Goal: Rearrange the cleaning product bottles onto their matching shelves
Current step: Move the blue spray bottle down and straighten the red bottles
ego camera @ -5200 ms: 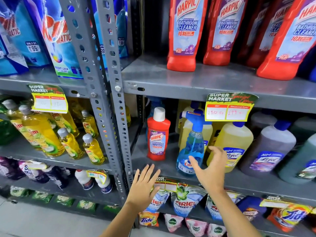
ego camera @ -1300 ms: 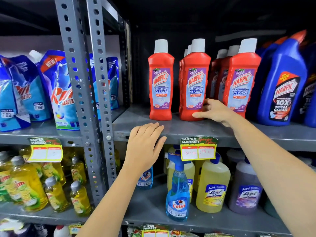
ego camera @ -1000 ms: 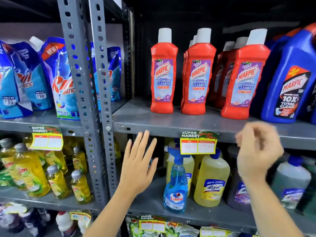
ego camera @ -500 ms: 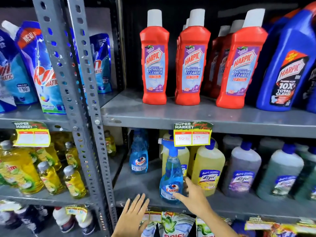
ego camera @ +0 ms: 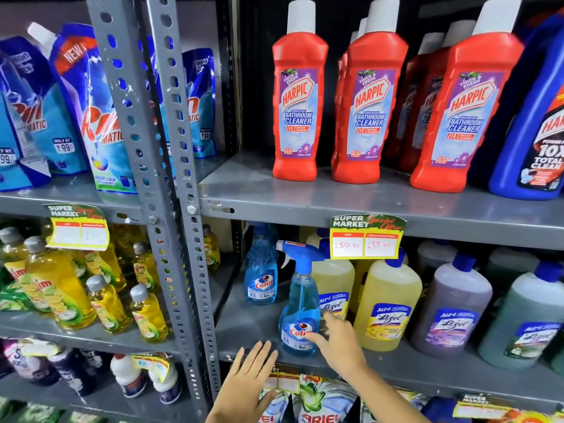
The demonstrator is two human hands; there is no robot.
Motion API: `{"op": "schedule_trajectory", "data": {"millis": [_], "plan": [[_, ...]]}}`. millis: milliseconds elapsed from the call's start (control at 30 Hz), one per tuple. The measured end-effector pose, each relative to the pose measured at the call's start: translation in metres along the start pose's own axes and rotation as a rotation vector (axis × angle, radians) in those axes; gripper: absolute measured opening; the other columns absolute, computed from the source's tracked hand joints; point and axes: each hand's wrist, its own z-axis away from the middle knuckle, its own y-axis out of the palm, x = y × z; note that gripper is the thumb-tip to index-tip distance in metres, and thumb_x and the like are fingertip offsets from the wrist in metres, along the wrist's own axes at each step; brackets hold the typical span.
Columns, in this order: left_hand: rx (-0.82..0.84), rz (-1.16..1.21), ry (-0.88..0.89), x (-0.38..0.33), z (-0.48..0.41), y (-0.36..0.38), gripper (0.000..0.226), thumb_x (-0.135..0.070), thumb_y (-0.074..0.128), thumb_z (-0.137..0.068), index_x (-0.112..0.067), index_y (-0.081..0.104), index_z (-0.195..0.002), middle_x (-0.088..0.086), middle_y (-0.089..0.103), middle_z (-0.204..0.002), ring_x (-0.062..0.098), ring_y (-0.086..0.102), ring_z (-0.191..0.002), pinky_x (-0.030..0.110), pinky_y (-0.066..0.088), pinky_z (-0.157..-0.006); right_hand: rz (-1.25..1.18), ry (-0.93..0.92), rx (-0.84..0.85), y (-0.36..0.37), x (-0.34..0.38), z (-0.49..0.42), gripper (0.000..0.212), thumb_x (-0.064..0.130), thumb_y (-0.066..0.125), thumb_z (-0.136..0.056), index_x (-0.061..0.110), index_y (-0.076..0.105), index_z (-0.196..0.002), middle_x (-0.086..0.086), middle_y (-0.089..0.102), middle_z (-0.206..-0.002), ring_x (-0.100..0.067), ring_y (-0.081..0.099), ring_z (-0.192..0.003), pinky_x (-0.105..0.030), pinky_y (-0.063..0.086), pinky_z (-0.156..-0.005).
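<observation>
A blue Colin spray bottle (ego camera: 300,303) stands at the front of the middle shelf (ego camera: 253,323), beside yellow Lizol bottles (ego camera: 386,303). My right hand (ego camera: 338,340) touches its lower right side with fingers spread, not closed around it. My left hand (ego camera: 250,383) hovers open in front of the shelf's front edge, holding nothing. A second Colin bottle (ego camera: 261,270) stands further back on the left. Red Harpic bathroom cleaner bottles (ego camera: 297,96) line the upper shelf (ego camera: 351,199).
A blue Harpic bottle (ego camera: 537,117) stands at the upper right. Purple and green Lizol bottles (ego camera: 451,306) fill the middle shelf's right. A perforated grey upright (ego camera: 180,209) splits the racks. Left are detergent pouches (ego camera: 88,111) and yellow dish liquid bottles (ego camera: 58,288). Ariel packs (ego camera: 320,404) lie below.
A red Harpic bottle that stood on the middle shelf is now up with the others. Both hands came down from the upper shelf; my right hand now touches the front Colin bottle.
</observation>
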Motion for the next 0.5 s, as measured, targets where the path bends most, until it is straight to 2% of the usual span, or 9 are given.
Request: {"op": "schedule_trajectory", "data": {"millis": [133, 200, 300, 400, 500], "plan": [[0.021, -0.006, 0.000, 0.005, 0.002, 0.001, 0.066, -0.062, 0.045, -0.079, -0.024, 0.059, -0.131, -0.003, 0.059, -0.134, 0.021, -0.020, -0.144, 0.038, 0.006, -0.109, 0.084, -0.009, 0.047, 0.005, 0.021, -0.009, 0.048, 0.041, 0.075, -0.082, 0.016, 0.060, -0.120, 0.001, 0.070, -0.119, -0.012, 0.066, -0.105, -0.024, 0.055, -0.081], [0.014, 0.005, -0.008, 0.007, 0.002, 0.005, 0.075, -0.062, 0.042, -0.082, -0.020, 0.041, -0.144, -0.001, 0.053, -0.140, 0.021, -0.019, -0.144, 0.038, 0.007, -0.109, 0.143, -0.005, 0.065, -0.003, 0.032, -0.015, 0.045, 0.049, 0.077, -0.078, 0.019, 0.065, -0.109, 0.002, 0.072, -0.111, -0.012, 0.067, -0.098, -0.028, 0.055, -0.077], [-0.016, 0.014, 0.007, 0.009, 0.004, 0.012, 0.074, -0.058, 0.025, -0.095, -0.018, 0.005, -0.153, 0.003, 0.019, -0.160, 0.021, -0.018, -0.145, 0.039, 0.007, -0.108, 0.127, -0.037, 0.023, -0.017, 0.048, -0.025, 0.037, 0.052, 0.079, -0.073, 0.023, 0.063, -0.091, 0.004, 0.075, -0.099, -0.014, 0.069, -0.088, -0.029, 0.053, -0.070], [0.020, 0.041, 0.005, 0.007, 0.005, 0.016, 0.074, -0.057, 0.014, -0.095, -0.014, -0.007, -0.151, 0.007, 0.002, -0.162, 0.022, -0.015, -0.145, 0.040, 0.007, -0.109, 0.106, -0.034, -0.001, -0.018, 0.059, -0.028, 0.034, 0.045, 0.079, -0.076, 0.021, 0.059, -0.090, -0.001, 0.074, -0.099, -0.018, 0.068, -0.089, -0.029, 0.051, -0.070], [0.048, 0.064, 0.015, 0.005, 0.006, 0.020, 0.079, -0.059, 0.027, -0.094, -0.014, -0.004, -0.151, 0.011, 0.016, -0.160, 0.023, 0.004, -0.145, 0.041, 0.008, -0.109, 0.069, -0.018, -0.037, -0.008, 0.060, -0.028, 0.032, 0.044, 0.077, -0.079, 0.020, 0.058, -0.089, -0.001, 0.074, -0.098, -0.018, 0.068, -0.089, -0.026, 0.048, -0.068]]}}
